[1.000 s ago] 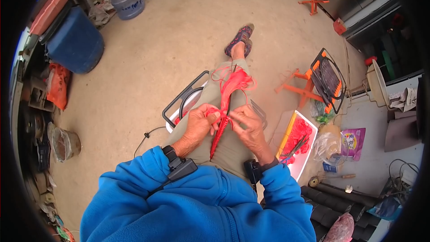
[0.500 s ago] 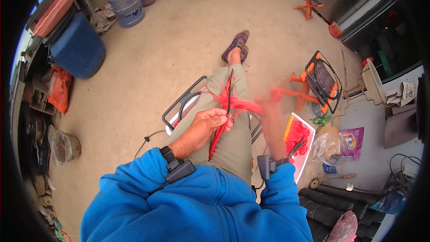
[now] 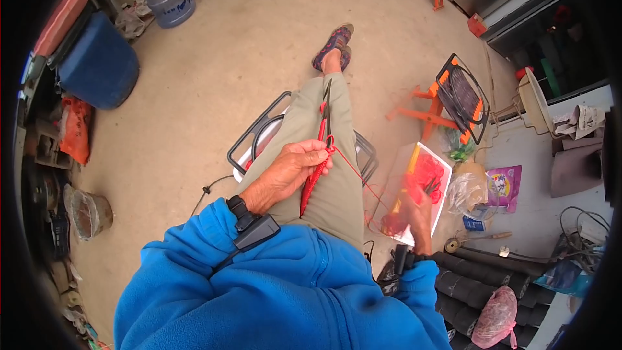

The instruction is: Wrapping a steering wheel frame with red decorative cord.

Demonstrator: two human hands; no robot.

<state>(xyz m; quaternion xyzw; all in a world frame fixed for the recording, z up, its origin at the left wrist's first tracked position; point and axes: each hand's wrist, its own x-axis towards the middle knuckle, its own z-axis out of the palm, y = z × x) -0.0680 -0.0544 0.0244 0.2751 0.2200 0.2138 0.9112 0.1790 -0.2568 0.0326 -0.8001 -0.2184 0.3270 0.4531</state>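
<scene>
My left hand (image 3: 300, 165) pinches a slim dark pointed tool (image 3: 328, 100) above my lap, together with a tapered bundle of red cord (image 3: 311, 188) lying along my thigh. Loops of the cord wrap the tool at my fingertips. A single red strand (image 3: 355, 170) runs from there toward the right. My right hand (image 3: 418, 215), blurred by motion, is closed at the white tray (image 3: 443, 199) beside my right leg, with loose red cord (image 3: 392, 224) at its fingers. More red cord (image 3: 427, 172) fills the tray, and a small dark tool (image 3: 431, 186) lies on it.
A black metal frame (image 3: 258, 126) shows beside my legs. To the right stand an orange and black folding stool (image 3: 461, 100), plastic bags (image 3: 468, 194) and a purple packet (image 3: 505, 188). Black rolls (image 3: 470, 295) lie near my right elbow. At left are a blue barrel (image 3: 100, 61) and a bucket (image 3: 89, 212).
My right hand has moved down and right from beside my knee to the tray, drawing the red strands away from the tool. My left hand keeps its hold. The view has shifted slightly.
</scene>
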